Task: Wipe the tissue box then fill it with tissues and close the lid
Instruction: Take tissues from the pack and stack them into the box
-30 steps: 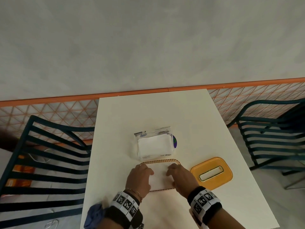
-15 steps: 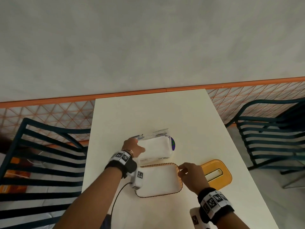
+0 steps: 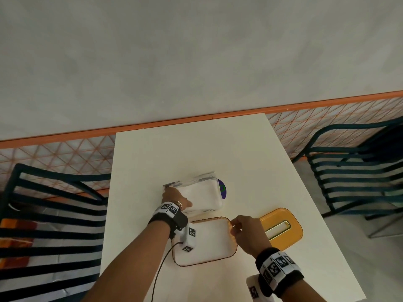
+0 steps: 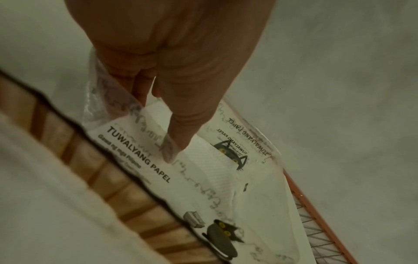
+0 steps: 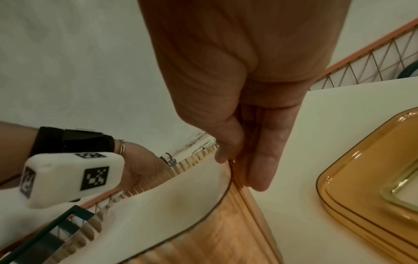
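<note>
Box: open amber ribbed plastic tissue box [image 3: 209, 240], oblong with rounded corners, on the white table [image 3: 196, 153] at the near edge, just in front of the pack; interior looks pale and bare, so filling judged not yet done
Handling: judged rigid, light, smooth-walled; likely to slide if pushed; best held by the rim at a short end
Tissues: clear printed plastic pack of white tissues [image 3: 201, 194], lying flat behind the box; judged soft, compressible, wrapper slippery and crinkly; take hold of the stack itself, not the loose film
Left hand [image 3: 174, 198]: on the pack's left end; fingers [image 4: 181, 128] extended into the torn wrapper, tips against the tissues; whether they pinch anything, cannot tell
Right hand [image 3: 246, 232]: thumb inside, fingers [image 5: 262, 160] outside, pinching the box's right rim; steadying it
Lid: amber plastic lid with oblong slot [image 3: 281, 228], flat on the table just right of the box, right hand between them
</note>
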`<state>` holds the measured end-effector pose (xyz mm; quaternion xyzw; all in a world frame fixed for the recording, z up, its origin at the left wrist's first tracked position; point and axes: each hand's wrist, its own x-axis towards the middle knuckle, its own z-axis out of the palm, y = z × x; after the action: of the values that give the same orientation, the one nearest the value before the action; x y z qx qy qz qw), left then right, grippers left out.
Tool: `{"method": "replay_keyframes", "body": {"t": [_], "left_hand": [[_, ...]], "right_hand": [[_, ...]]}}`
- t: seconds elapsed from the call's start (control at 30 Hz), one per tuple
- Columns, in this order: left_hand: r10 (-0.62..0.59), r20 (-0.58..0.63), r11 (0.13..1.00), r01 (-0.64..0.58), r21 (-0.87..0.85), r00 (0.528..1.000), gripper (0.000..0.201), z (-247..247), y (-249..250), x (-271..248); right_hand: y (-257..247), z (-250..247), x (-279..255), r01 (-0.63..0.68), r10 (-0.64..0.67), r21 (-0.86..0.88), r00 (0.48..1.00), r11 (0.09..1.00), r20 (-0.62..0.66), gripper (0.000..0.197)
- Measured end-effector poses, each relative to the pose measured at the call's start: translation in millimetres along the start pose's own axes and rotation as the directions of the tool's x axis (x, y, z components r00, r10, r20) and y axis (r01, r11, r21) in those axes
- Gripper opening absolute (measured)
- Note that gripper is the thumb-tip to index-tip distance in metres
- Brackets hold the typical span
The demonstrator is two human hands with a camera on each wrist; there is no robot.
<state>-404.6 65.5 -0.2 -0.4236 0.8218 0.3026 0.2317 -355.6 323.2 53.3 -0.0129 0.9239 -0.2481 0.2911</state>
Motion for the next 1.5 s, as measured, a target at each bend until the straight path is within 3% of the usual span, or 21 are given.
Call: {"method": "replay_keyframes", "body": {"t": [0.2,0.4,0.57,0.8,0.97,1.1,1.5], "left_hand": [[-0.014,-0.015,1.0,0.014,0.001,1.0,0.119,5,4,4],[0.005,0.014,0.99,-0.007,0.14,1.0,0.082,6,6,-2],[-0.066,-0.042,0.989,0.071,0.133,0.997,0.101,7,6,-8],[-0.055,-0.033,0.998,0.055,-0.009,0.998,0.131,10,6,-9],[-0.047,-0.043,0.999,0.046,-0.003,0.998,0.114,11,4,-7],[-0.031,0.007,0.996,0.03,0.081,1.0,0.077,11,2,-4],[-0.011,-0.046,0.994,0.016,0.11,0.999,0.068,15,-1,-4]], "right_hand": [[-1,0,-1,0.003,-0.003,0.014,1.0,1.0,-0.003,0.034],[-2,1,-2,-0.002,0.002,0.013,1.0,1.0,-0.008,0.036],[-3,3,-5,-0.004,0.004,0.008,1.0,1.0,-0.029,0.033],[-5,1,-7,0.003,-0.003,0.005,1.0,1.0,-0.016,0.036],[-5,2,-9,0.007,-0.007,0.001,1.0,1.0,-0.02,0.038],[-5,1,-11,0.015,-0.015,-0.003,1.0,1.0,-0.024,0.039],[-4,2,-12,0.018,-0.018,0.004,0.999,1.0,-0.03,0.039]]}}
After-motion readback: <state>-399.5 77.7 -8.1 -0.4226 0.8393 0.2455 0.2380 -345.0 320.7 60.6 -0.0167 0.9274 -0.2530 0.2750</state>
